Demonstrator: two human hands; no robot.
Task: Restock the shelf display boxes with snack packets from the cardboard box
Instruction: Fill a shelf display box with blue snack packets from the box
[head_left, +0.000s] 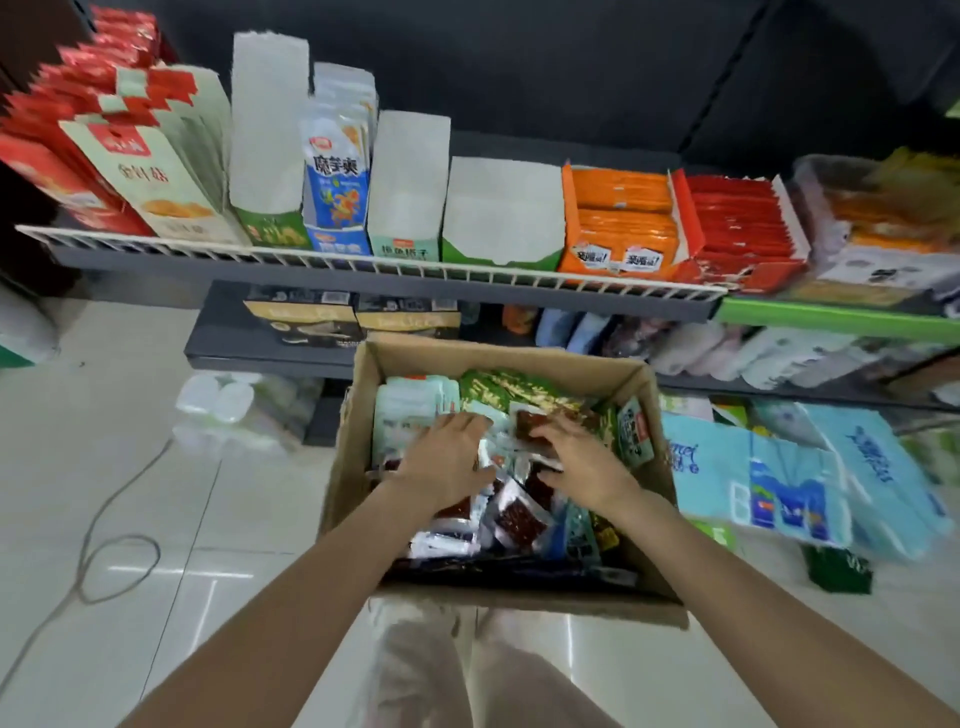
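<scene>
Inside cardboard box (358, 467): jumbled snack packets (519, 514) (silver, green); both hands (514, 457) spread flat, gripping nothing.

The cardboard box (358, 447) is plain brown; inside it lie pale mint packets (410, 410), green packets with yellow print (498, 389) and clear-silver packets showing dark red (519, 519). Above the box, a white wire rail (363, 262) fronts an orange display box (618, 228) and a red one (743, 234)
</scene>
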